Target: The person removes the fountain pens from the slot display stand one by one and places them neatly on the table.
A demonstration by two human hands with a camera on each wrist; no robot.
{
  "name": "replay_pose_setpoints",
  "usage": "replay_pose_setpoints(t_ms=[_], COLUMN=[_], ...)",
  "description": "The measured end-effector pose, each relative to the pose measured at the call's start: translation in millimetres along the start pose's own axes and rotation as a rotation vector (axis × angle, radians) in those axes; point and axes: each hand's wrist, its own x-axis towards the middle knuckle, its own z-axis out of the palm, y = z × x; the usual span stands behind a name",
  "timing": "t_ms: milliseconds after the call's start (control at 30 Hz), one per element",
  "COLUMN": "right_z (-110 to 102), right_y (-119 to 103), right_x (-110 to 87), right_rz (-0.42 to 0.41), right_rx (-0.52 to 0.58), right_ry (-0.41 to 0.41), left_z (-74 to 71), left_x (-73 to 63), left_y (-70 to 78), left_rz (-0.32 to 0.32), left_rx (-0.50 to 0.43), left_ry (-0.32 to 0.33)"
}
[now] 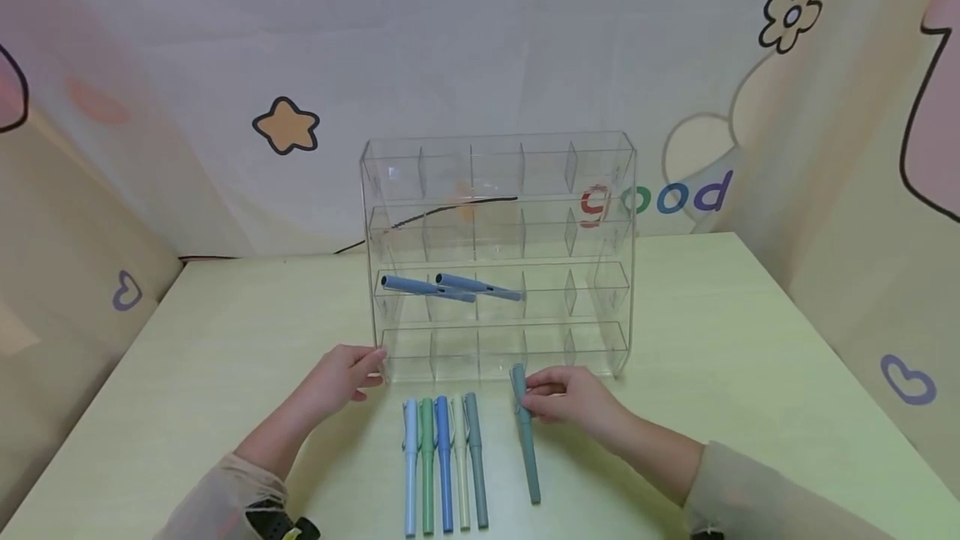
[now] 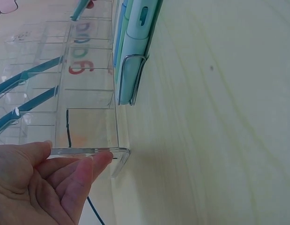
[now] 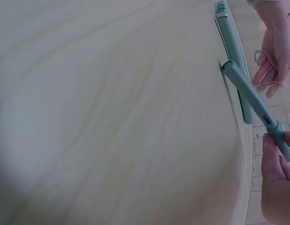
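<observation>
A clear acrylic pen rack (image 1: 501,347) with tiered, divided shelves stands on the table. My left hand (image 1: 350,375) pinches the lower corner of its left side panel; in the left wrist view the thumb and fingers (image 2: 78,187) lie on either side of that panel's edge. Between thumb and fingers, my right hand (image 1: 573,397) holds a grey-teal pen (image 1: 528,457) by its capped end, in front of the bottom shelf. The pen's other end points toward the near side. In the right wrist view the held pen (image 3: 250,96) slants across the row of pens.
Several capped pens lie side by side before the rack: light blue (image 1: 410,473), green (image 1: 427,473), blue (image 1: 444,473), pale green (image 1: 461,473) and grey-teal (image 1: 477,473). Two blue pens (image 1: 423,287) rest slanted in the second shelf from the bottom. A printed curtain (image 1: 487,40) hangs behind.
</observation>
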Motion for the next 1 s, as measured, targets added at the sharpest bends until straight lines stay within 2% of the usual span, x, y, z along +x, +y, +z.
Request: replay_pose_setpoints(t_ms=[300, 500, 633, 833, 1000], right_z=[7, 10, 12, 13, 17], right_y=[1, 1, 1, 1, 3], right_x=[4.0, 3.6, 4.4, 7.0, 10.3], right_rz=[0.025, -0.03, -0.062, -0.09, -0.081], right_rx=[-0.164, -0.316, -0.376, -0.433, -0.401], right_ry=[-0.008, -0.044, -0.05, -0.033, -0.033], left_z=[0.9, 1.3, 0.7, -0.4, -0.4], left_x=[0.3, 0.3, 0.6, 0.6, -0.1], left_y=[-0.6, -0.2, 1.0, 2.6, -0.5], left_rz=[0.003, 0.005, 0.005, 0.005, 0.001], left_rx=[-0.002, 0.007, 0.01, 0.002, -0.004], left_ry=[0.001, 0.0, -0.002, -0.004, -0.007])
